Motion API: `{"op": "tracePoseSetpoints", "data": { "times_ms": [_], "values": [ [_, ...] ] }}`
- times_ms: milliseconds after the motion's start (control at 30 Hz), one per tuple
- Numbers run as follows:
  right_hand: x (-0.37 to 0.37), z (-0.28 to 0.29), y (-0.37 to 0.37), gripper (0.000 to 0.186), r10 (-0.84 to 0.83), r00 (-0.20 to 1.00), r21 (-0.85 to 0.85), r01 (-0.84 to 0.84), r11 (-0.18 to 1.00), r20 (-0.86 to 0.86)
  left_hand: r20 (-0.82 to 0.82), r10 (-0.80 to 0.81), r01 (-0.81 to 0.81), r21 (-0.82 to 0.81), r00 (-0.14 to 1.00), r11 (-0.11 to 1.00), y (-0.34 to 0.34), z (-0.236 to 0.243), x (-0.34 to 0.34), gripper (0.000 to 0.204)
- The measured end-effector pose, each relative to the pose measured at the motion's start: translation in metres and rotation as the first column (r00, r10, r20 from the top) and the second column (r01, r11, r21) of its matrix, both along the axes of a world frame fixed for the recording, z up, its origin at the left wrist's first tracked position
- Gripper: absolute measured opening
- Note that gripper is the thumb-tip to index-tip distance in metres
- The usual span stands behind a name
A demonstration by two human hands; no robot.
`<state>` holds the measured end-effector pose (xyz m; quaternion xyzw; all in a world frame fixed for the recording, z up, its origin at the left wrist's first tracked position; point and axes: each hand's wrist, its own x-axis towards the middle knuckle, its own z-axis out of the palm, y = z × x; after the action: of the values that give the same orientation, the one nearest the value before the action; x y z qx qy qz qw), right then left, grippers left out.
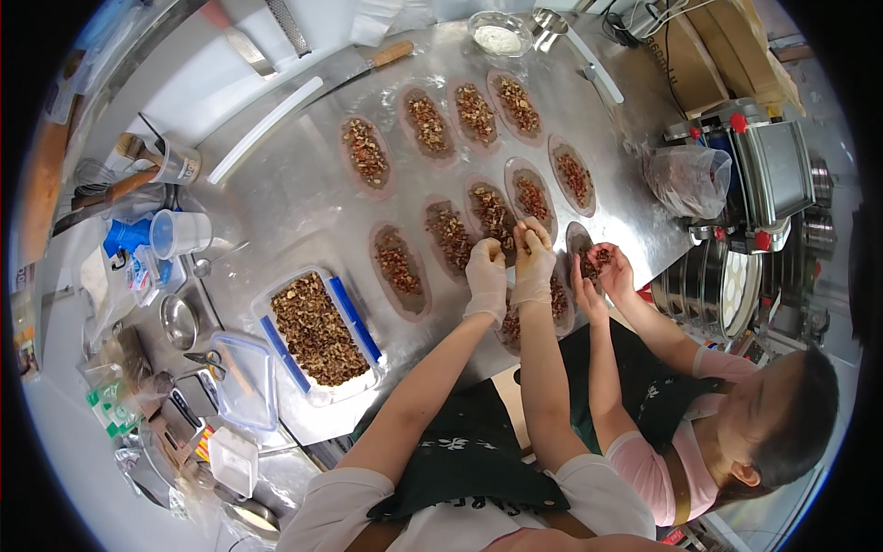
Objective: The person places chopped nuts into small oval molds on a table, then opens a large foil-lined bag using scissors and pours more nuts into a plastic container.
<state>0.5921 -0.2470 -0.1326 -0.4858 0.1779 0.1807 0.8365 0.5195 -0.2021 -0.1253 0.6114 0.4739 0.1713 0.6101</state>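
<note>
Both my hands wear thin clear gloves and meet over an oval dough piece [490, 204] topped with chopped nuts and dark bits. My left hand [487, 276] is closed, fingertips pinched just above the near end of this piece. Beside it, my right hand [533, 261] is closed too, fingers pressed together near another topped oval [532, 198]. Whatever is between the fingers of either hand is too small or hidden to make out. To the left of my forearms stands a clear plastic box [264, 302] with blue clips, full of walnut pieces [317, 331].
At my right, a co-worker's bare hands [602, 269] work over another oval. More topped ovals [398, 271] lie in rows across the steel table [294, 207]. A long knife [359, 66], a flour bowl [499, 35] and a plastic bag [685, 179] sit around them.
</note>
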Motion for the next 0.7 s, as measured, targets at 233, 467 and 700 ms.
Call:
{"op": "tracePoseSetpoints", "data": {
  "times_ms": [233, 467, 700],
  "values": [
    [-0.001, 0.002, -0.026, 0.017, 0.031, 0.999, -0.025, -0.031, 0.999, -0.007, 0.021, -0.032, 0.03, 0.069, 0.999, 0.997, 0.002, 0.02, -0.027, 0.015],
    [-0.088, 0.068, 0.016, 0.02, 0.472, 0.867, -0.092, -0.49, 0.867, -0.161, 0.11, -0.052, 0.075, -0.213, 0.993, 0.974, 0.027, 0.079, -0.154, 0.014],
    [-0.224, 0.124, 0.091, 0.018, 0.867, 0.485, -0.19, -0.867, 0.46, -0.117, -0.115, 0.419, -0.305, 0.521, 0.901, 0.798, 0.104, 0.074, -0.312, 0.016]
  ]
}}
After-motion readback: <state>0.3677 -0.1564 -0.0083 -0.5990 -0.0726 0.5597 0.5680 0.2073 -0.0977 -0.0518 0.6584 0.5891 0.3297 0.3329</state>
